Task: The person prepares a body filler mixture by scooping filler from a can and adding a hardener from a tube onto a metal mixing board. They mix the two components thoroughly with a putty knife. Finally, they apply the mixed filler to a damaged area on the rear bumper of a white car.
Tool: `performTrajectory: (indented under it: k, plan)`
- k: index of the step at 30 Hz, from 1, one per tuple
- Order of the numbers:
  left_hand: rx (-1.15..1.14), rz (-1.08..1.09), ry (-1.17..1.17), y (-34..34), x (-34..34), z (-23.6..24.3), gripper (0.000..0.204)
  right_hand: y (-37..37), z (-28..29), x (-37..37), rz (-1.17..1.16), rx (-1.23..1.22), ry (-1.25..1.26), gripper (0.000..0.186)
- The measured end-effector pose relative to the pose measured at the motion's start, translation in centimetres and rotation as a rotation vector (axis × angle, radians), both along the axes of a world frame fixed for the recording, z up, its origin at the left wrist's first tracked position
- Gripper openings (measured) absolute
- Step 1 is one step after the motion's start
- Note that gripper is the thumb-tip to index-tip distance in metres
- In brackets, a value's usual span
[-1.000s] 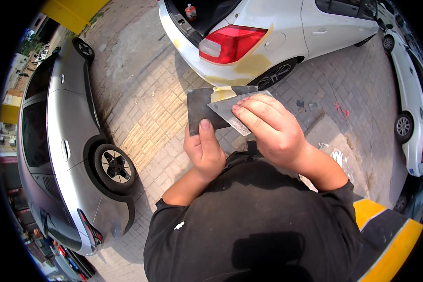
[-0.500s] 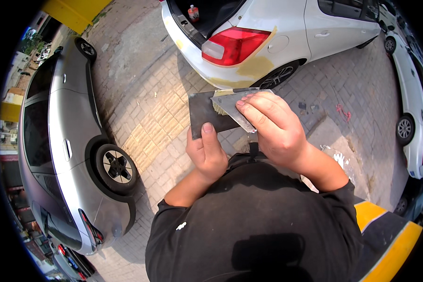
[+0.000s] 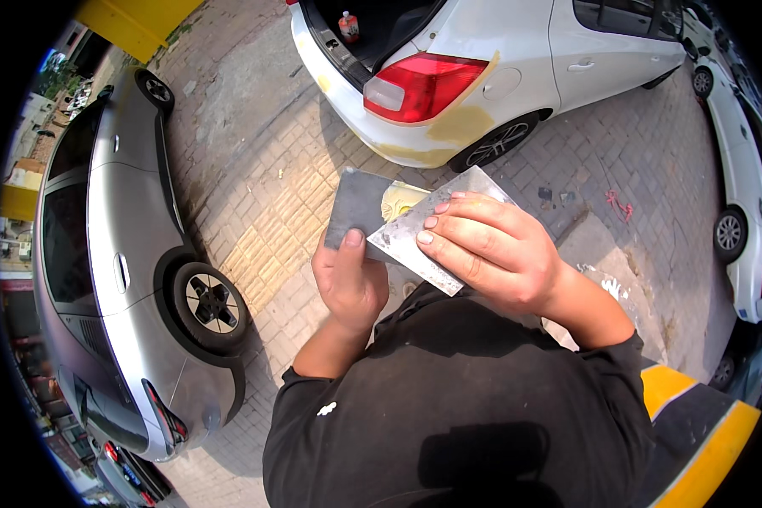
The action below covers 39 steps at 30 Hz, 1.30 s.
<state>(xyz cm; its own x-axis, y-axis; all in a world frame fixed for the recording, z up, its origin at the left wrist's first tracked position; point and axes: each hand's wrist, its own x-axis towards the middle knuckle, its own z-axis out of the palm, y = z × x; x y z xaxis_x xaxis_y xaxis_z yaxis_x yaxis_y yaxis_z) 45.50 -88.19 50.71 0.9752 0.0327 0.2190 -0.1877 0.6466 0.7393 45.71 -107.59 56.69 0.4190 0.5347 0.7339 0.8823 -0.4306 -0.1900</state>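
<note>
My left hand (image 3: 349,275) is closed on a dark grey flat mixing board (image 3: 356,203), thumb on top. A lump of pale yellow body filler (image 3: 400,200) lies on that board, streaked with brighter yellow. In my right hand (image 3: 504,254) is a flat metal filler spreader (image 3: 432,241), fingers spread over its upper face. The spreader's left corner lies over the board and covers part of it. Beyond my hands stands a white car (image 3: 516,51), with yellowish filler patches (image 3: 461,124) around its red tail light (image 3: 427,86).
The white car's boot is open, with a small red-labelled bottle (image 3: 348,26) inside. A silver-grey car (image 3: 131,254) stands at the left, another white car (image 3: 741,195) at the far right. Paving bricks (image 3: 271,229) lie below. A yellow-and-black striped surface (image 3: 703,432) is at lower right.
The spreader has turned, so its broad face now shows more fully, and it has come nearer my body. My left hand and the board have shifted slightly left.
</note>
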Motion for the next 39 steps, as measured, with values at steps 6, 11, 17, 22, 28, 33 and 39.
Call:
performTrajectory:
  k: [6, 11, 17, 22, 28, 33, 39]
  plan:
    - [-0.232, -0.429, 0.249, 1.0, -0.7, 3.1, 0.044, -0.6, -0.8, -1.5, 0.218, 0.093, -0.103, 0.036]
    - [-0.313, -0.587, 0.282, 0.5, -0.9, 3.3, 0.044, -0.9, -2.1, -2.4, 0.231, 0.185, -0.173, 0.026]
    - [-0.368, -0.665, 0.268, 0.1, -0.8, 2.4, 0.044, -1.5, -3.0, -2.8, 0.189, 0.233, -0.146, 0.026]
    - [-0.37, -0.696, 0.263, -0.2, -0.9, 2.0, 0.046, -2.2, -3.6, -3.0, 0.114, 0.267, -0.101, 0.027]
    - [-0.444, -0.666, 0.165, -0.2, -0.6, 1.8, 0.047, -4.8, -5.9, -2.8, -0.102, 0.379, 0.154, 0.029]
    - [-0.175, -0.223, -0.063, -1.2, -0.5, 0.5, 0.04, -5.5, -5.9, -4.4, 0.287, 1.35, 0.838, 0.027]
    - [0.126, 0.076, -0.285, -3.2, -2.1, -0.8, 0.033, -4.0, -4.7, -3.8, 0.185, 1.237, 1.158, 0.027]
